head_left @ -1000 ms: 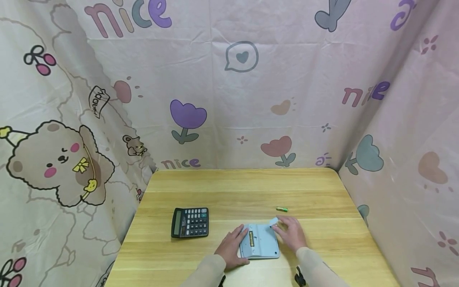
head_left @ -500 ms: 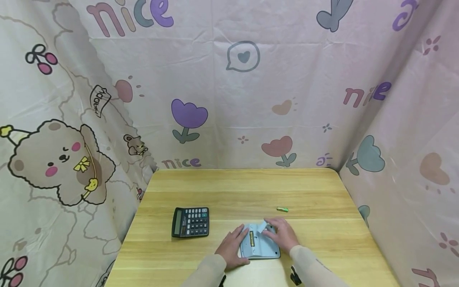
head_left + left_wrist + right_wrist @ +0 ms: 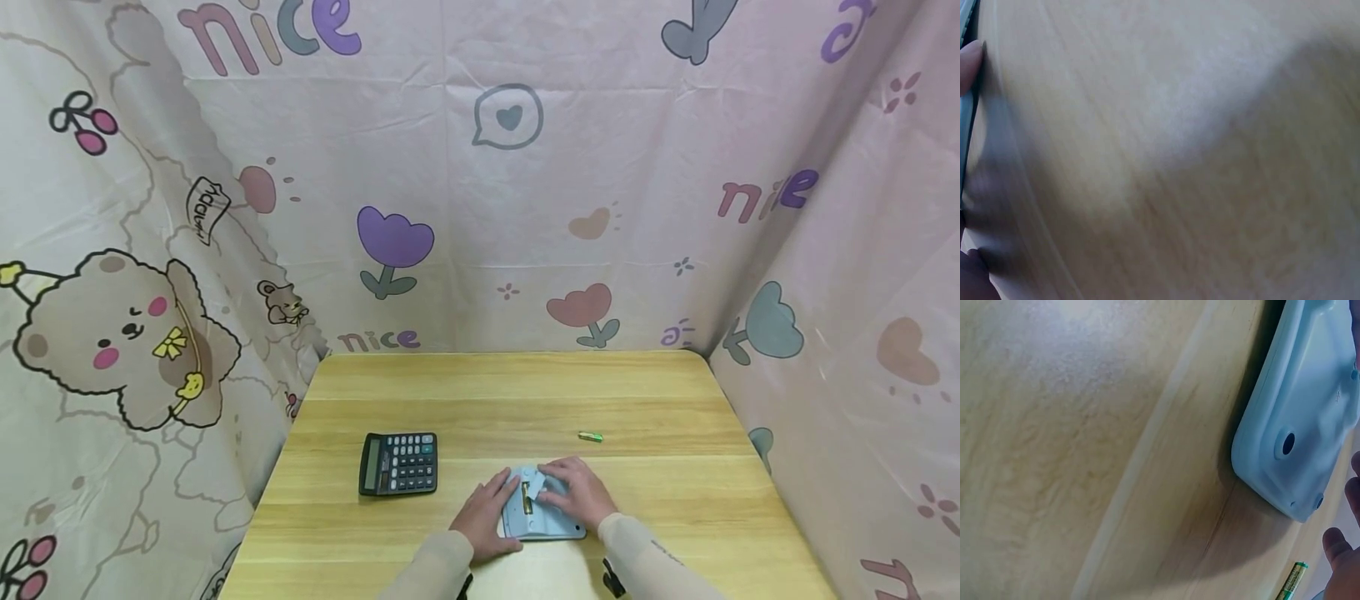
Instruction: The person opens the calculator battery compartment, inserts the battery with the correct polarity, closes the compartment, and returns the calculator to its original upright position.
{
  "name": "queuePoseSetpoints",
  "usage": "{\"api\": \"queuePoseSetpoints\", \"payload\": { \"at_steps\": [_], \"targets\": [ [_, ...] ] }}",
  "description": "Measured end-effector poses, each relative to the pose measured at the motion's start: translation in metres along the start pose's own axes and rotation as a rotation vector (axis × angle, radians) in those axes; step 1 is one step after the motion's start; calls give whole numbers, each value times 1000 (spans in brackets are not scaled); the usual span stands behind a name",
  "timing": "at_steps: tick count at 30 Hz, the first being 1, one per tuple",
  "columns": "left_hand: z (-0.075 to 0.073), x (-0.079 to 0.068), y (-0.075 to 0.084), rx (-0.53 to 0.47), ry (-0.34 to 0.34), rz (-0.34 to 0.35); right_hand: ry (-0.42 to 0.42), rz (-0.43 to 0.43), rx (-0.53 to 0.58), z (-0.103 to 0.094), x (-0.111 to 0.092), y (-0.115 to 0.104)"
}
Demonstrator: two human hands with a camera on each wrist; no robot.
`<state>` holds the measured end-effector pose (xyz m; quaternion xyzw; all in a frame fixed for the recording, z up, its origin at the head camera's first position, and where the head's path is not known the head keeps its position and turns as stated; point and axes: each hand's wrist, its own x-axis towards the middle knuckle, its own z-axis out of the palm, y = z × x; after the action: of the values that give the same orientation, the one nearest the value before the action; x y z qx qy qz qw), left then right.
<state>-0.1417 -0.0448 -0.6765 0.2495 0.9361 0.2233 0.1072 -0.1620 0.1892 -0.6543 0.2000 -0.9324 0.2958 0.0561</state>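
Note:
A light blue calculator (image 3: 551, 525) lies face down on the table, its battery bay uncovered with a battery (image 3: 527, 505) in it. My left hand (image 3: 483, 521) holds its left side, fingers at the far corner and thumb along the near edge. Between thumb and fingers my right hand (image 3: 581, 493) pinches a small light blue battery cover (image 3: 535, 483), tilted over the bay. Whether the cover touches the calculator I cannot tell. In the right wrist view the calculator's corner (image 3: 1279, 450) and part of the right hand (image 3: 1344, 569) show; the left wrist view catches only fingertips (image 3: 969, 65) at its edge.
A loose green battery (image 3: 590, 437) lies on the wooden table (image 3: 465, 400) beyond the right hand. To the left sits a black calculator (image 3: 398, 465), keys up. Printed curtains (image 3: 495, 208) enclose the table at the back and sides.
My right hand has moved left with the battery cover, from the calculator's far right corner to above the battery bay. The left hand has stayed in place.

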Motion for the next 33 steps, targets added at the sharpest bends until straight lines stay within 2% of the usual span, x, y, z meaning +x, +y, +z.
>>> {"api": "queuePoseSetpoints", "payload": {
  "at_steps": [13,21,27,33],
  "targets": [
    [-1,-1,0,10,14,17,-115,-104,-59,-1,5,-2],
    [0,1,-1,4,-11,3,-207,-119,-76,-1,8,-3],
    [1,2,-2,19,-1,2,-240,-146,-85,-1,12,-4],
    [1,0,-2,13,12,15,-294,-131,-88,-4,14,-9]
  ]
}}
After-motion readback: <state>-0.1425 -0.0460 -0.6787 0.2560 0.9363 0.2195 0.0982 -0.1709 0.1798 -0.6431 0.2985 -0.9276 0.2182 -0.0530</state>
